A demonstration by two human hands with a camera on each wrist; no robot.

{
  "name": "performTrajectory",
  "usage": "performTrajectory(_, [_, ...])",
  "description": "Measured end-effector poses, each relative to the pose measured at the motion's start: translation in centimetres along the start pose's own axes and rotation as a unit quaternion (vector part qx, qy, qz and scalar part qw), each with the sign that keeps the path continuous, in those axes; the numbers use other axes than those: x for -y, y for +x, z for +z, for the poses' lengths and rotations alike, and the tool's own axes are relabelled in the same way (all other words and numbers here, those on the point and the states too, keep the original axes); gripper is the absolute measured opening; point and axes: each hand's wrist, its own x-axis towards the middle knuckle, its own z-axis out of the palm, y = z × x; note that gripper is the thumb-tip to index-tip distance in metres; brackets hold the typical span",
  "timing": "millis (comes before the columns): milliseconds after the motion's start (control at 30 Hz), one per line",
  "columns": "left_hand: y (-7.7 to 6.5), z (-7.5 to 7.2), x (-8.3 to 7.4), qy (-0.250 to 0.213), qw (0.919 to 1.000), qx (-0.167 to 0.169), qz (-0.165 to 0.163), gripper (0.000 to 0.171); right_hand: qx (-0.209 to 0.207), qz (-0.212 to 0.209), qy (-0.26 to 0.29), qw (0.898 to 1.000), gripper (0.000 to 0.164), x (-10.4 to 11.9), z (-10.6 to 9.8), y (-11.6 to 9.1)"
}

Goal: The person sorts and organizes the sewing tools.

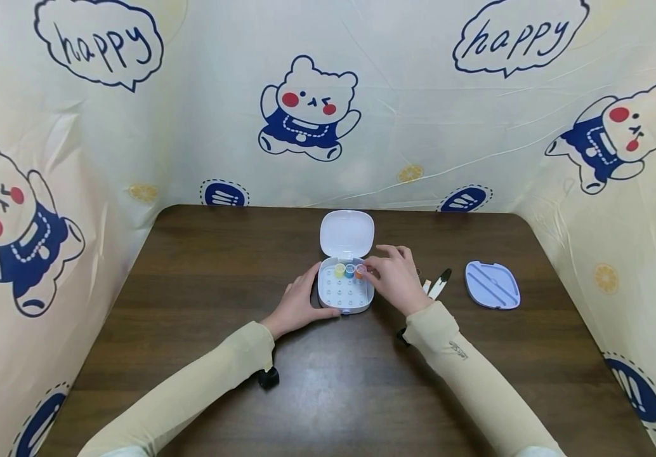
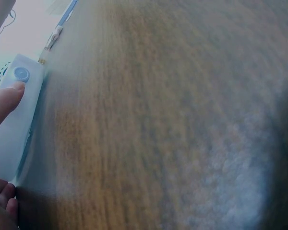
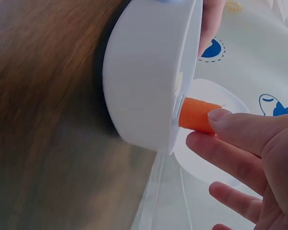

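In the head view a white sewing box [image 1: 356, 310] stands on the table with its lid [image 1: 347, 233] raised at the back. Rows of small pegs cover its inside. A yellow thread spool [image 1: 339, 270] and a blue thread spool [image 1: 349, 271] sit in the back row. My left hand [image 1: 296, 304] holds the box from the left, thumb at its front by the round button [image 2: 21, 74]. My right hand [image 1: 395, 279] pinches an orange thread spool [image 3: 198, 115] between thumb and index finger at the box's back right. The spool's far end is hidden by the rim.
Right of the box, a white tool with a black end [image 1: 441, 282] lies partly behind the right hand, beside a small pale piece [image 1: 427, 286]. Farther right lies a lilac tray [image 1: 492, 285] with diagonal ridges. A printed cloth [image 1: 396, 127] hangs behind the brown table [image 1: 208, 254].
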Motion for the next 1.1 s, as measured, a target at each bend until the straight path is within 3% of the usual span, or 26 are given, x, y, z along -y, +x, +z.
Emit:
performTrajectory(667, [0.0, 0.1, 0.2, 0.007, 0.9998, -0.012, 0.015, 0.12, -0.021, -0.041, 0.007, 0.999, 0.015, 2.3, 1.2, 2.2])
performTrajectory(1100, [0.1, 0.2, 0.4, 0.007, 0.9995, -0.017, 0.025, 0.121, 0.004, -0.038, -0.005, 0.999, 0.014, 3.6, 1.9, 3.7])
